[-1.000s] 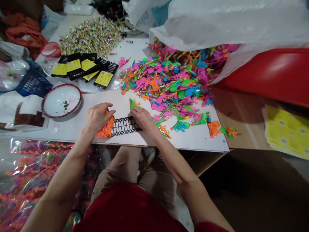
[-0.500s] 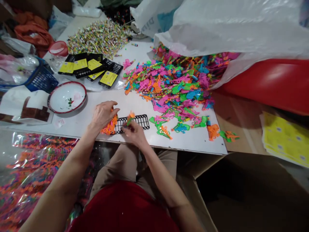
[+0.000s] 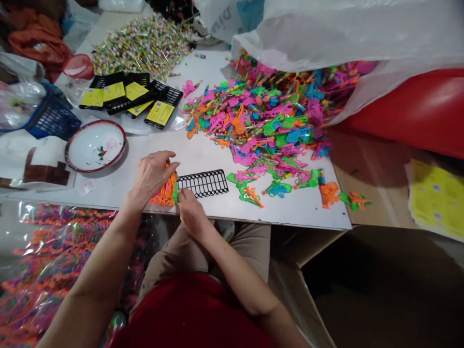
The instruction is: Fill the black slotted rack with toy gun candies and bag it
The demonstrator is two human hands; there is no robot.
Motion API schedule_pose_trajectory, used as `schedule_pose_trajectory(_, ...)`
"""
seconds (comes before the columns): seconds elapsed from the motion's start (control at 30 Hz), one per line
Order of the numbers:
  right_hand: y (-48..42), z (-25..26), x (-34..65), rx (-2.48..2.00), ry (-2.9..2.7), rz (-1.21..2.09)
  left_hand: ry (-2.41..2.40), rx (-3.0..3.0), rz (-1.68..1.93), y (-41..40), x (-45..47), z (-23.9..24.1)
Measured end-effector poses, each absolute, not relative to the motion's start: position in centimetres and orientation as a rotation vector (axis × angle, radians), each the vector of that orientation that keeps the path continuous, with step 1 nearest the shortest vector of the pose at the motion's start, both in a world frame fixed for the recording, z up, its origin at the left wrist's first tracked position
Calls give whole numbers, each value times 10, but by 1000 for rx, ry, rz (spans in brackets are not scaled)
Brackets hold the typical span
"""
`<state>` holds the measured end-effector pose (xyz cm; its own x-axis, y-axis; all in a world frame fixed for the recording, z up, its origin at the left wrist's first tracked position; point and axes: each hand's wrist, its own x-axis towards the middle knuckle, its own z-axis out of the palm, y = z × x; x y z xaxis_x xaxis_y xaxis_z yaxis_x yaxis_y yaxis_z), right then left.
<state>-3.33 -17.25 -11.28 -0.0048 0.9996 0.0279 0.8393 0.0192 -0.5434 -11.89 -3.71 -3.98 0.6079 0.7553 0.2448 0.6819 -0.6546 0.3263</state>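
A black plastic grid rack (image 3: 213, 182) lies near the table's front edge, its left end packed with a row of orange toy guns (image 3: 163, 195). My left hand (image 3: 152, 173) rests over that packed end, fingers stretched out and thumb apart; its palm side is hidden. At the right end of the row, my right hand (image 3: 191, 210) pinches a green toy gun (image 3: 175, 192) against the rack, fingertips partly hidden. Right of the rack lie several loose toy guns, among them a blue one (image 3: 277, 189) and an orange one (image 3: 329, 194).
A big heap of coloured toy guns (image 3: 253, 116) spills from a white sack (image 3: 326, 34). Black racks with yellow cards (image 3: 159, 113), an enamel basin (image 3: 94, 147), a blue basket (image 3: 54, 116) and a pile of small capped tubes (image 3: 137, 48) stand at left and back.
My right hand has moved left and down with the toy gun, from above the rack to the end of the packed row. My left hand stays over the row; the view has shifted slightly.
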Motion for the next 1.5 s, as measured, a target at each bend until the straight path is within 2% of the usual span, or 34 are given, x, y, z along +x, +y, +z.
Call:
schedule_pose_trajectory(0.2, -171, -102, -33, -1895, -1954, 425, 1145, 2629, 551, -38, -118, -36)
schedule_pose_trajectory(0.4, -174, -105, -7, -1536, -1670, 711, 1211, 2630, 549, -42, -116, -33)
schedule_pose_trajectory(0.5, -175, -105, -4, -1392, -1526, 674, 1200, 2621, 567, -42, -115, -35)
schedule_pose_trajectory(0.73, -174, -120, -28, -1269, -1630, 548, 1114, 2607, 614, -37, -114, -38)
schedule_pose_trajectory(0.9, -157, -105, 40, -1206, -1802, 667, 1030, 2616, 604, -36, -115, -41)
schedule_pose_trajectory(0.97, -130, -95, 87, -1489, -1808, 555, 987, 2622, 599, -35, -115, -42)
schedule_pose_trajectory(1.07, -78, -81, 148, -2075, -1787, 147, 945, 2604, 624, -34, -115, -39)
schedule_pose_trajectory(1.17, -45, -72, 179, -2305, -1972, -121, 1024, 2508, 794, -31, -121, -28)
schedule_pose_trajectory(1.27, -43, -70, 176, -2212, -2185, -233, 1211, 2350, 1006, -27, -131, -16)
schedule_pose_trajectory(1.33, -56, -73, 162, -2089, -2231, -302, 1227, 2334, 1015, -26, -132, -14)
schedule_pose_trajectory(1.5, -98, -97, 118, -1582, -2634, -96, 1032, 2552, 546, -27, -115, -29)
